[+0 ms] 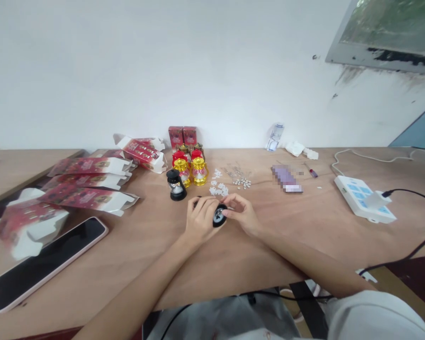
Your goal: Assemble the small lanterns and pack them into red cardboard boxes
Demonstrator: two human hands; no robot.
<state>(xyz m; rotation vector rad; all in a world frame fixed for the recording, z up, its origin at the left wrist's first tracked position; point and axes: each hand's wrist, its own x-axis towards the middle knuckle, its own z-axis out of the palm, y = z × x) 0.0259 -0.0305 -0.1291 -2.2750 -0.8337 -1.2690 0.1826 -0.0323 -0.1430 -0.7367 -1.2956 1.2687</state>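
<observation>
My left hand (201, 218) is wrapped around a small black toy lantern (218, 216), which lies on its side with its round base turned to the right. The inside of that base shows grey. My right hand (243, 213) is at the base, thumb and fingertips drawn together against it; whatever is pinched there is too small to make out. Just beyond my hands lie a pile of small white pieces (219, 190), several silver button cells (243, 183) and thin metal parts (233, 171). Another black lantern (176, 185) stands upright to the left.
Gold lanterns (199, 171), red lanterns (179, 157) and red boxes (182, 137) stand near the wall. Flattened red cartons (88, 182) and a phone (47, 264) lie left. To the right are a purple packet (286, 178), a screwdriver (312, 172) and a power strip (364, 198) with cables.
</observation>
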